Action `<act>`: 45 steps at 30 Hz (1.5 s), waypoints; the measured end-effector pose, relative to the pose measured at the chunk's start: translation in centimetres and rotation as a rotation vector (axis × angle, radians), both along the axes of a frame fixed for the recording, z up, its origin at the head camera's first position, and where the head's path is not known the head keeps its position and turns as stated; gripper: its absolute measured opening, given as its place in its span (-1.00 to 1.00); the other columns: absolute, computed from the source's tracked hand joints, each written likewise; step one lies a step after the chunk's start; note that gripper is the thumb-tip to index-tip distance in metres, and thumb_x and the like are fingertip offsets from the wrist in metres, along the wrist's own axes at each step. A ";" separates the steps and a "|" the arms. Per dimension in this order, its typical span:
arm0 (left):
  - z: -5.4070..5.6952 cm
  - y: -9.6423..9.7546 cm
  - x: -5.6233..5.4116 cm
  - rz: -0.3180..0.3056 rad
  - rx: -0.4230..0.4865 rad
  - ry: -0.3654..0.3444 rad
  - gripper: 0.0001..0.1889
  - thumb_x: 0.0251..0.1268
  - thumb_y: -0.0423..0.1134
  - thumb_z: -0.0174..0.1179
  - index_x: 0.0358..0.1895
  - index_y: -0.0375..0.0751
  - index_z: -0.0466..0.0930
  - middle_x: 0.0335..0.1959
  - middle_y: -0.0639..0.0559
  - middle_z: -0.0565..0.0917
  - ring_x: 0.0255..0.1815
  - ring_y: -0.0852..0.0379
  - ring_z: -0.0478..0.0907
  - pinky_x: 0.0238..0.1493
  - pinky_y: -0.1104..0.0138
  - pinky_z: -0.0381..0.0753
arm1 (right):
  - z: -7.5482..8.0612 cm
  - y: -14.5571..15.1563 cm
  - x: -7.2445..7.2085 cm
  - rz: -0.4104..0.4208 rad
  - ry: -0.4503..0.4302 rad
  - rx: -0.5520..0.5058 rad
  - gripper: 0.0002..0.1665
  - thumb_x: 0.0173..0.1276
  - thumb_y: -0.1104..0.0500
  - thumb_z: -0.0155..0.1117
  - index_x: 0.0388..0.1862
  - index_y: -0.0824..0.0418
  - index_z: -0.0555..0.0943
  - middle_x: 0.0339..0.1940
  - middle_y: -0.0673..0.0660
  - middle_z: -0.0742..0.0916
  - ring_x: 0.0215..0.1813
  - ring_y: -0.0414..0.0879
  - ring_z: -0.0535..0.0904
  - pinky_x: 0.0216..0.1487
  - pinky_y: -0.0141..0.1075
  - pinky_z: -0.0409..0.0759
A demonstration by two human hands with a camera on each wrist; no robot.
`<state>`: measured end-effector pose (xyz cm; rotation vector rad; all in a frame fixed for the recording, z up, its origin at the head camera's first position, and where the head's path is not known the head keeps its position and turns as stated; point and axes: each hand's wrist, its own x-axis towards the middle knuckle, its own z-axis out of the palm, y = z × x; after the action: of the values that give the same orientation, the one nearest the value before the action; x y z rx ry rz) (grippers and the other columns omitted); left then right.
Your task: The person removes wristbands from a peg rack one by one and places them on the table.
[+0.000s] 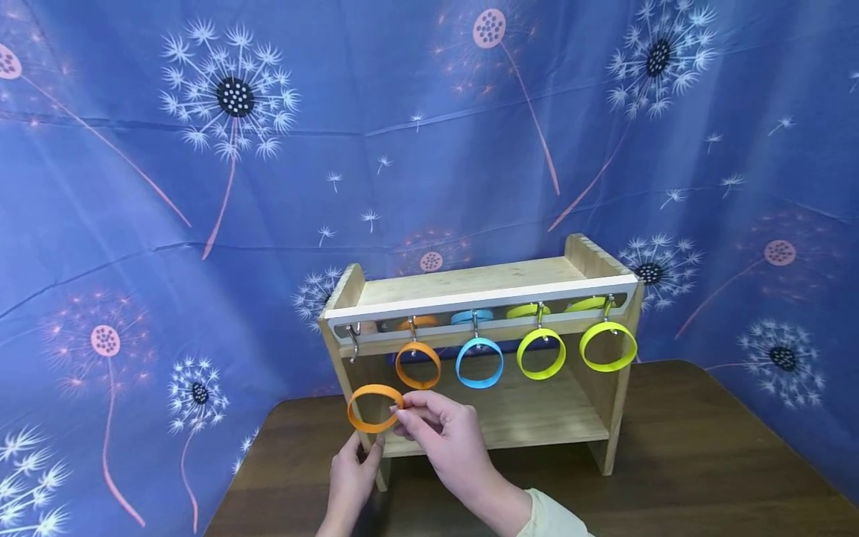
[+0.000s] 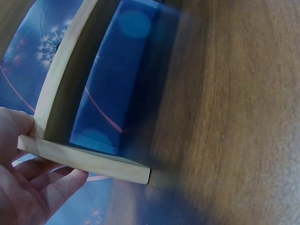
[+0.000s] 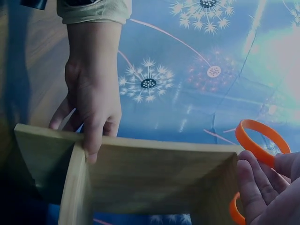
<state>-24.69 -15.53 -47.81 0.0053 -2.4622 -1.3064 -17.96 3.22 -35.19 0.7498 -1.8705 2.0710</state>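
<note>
While pinching orange ring (image 1: 370, 428) in right fingers (image 1: 427, 403) below the bare hook (image 1: 354, 349), best to lift free rim first (slowly, no twisting), bracing with left fingers (image 2: 65, 186) clamped on wooden rack (image 1: 463, 282).

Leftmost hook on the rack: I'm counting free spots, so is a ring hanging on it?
No, the leftmost hook is bare, and the orange ring below it is pinched in the right hand.
</note>
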 end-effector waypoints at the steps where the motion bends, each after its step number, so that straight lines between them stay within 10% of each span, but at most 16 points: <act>1: -0.1 0.0 0.1 0.001 0.002 -0.005 -0.81 0.30 -0.17 0.27 -0.42 -0.09 0.49 -0.59 0.14 0.55 -0.57 0.23 0.43 -0.53 0.36 0.40 | -0.2 0.3 0.1 -0.002 0.000 0.003 -0.74 0.38 0.21 0.27 -0.09 0.40 0.63 -0.21 0.25 0.77 -0.25 -0.03 0.74 -0.16 -0.24 0.65; 34: -0.5 -0.3 0.7 0.024 -0.016 -0.035 -0.86 0.31 -0.16 0.26 -0.27 -0.17 0.60 -0.55 0.11 0.63 -0.55 0.21 0.45 -0.54 0.34 0.43 | -4.4 12.1 3.8 -0.239 -0.243 0.112 -0.69 0.38 0.25 0.27 -0.07 0.51 0.55 -0.27 0.26 0.77 -0.32 -0.03 0.73 -0.24 -0.24 0.66; 45: 0.2 0.1 0.3 0.005 -0.016 -0.017 -0.86 0.31 -0.17 0.26 -0.30 -0.18 0.59 -0.58 0.10 0.61 -0.57 0.21 0.44 -0.55 0.35 0.43 | -7.2 17.0 4.7 -0.343 -0.185 0.145 -0.75 0.40 0.38 0.19 -0.07 0.59 0.51 -0.30 0.09 0.78 -0.35 -0.06 0.73 -0.32 -0.23 0.66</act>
<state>-24.43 -15.47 -47.63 0.0181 -2.4851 -1.2891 -13.27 20.27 -42.36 0.2453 -2.0925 1.8551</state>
